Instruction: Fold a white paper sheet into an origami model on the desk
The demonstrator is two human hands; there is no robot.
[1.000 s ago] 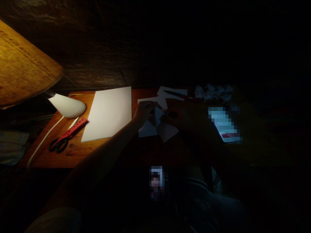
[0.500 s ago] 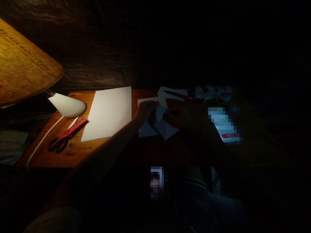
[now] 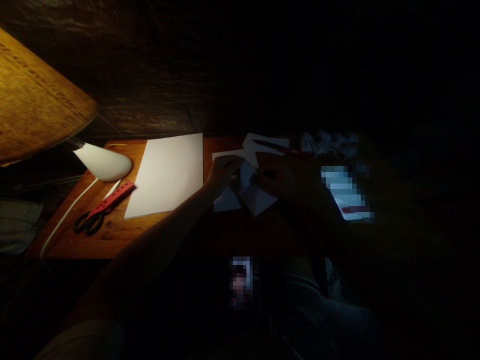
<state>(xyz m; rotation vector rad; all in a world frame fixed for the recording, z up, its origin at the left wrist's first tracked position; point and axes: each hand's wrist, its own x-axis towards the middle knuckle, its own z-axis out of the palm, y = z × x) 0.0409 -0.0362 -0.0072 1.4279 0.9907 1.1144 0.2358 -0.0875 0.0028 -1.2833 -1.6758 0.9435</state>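
Observation:
My left hand pinches the upper edge of a folded white paper lying on a wooden table. My right hand, deep in shadow, grips the paper's right side. Its fingers are hard to make out. A loose white sheet lies under the fold. Beyond my hands, a dark pen with a red part rests on another paper piece.
A large white sheet lies left of my left hand. Further left are scissors, a red perforated strip and a white lamp base under a woven shade. A lit phone and crumpled paper lie right.
My fingers shift slightly on the folded paper, and its flap moves a little between them. The other objects stay in place.

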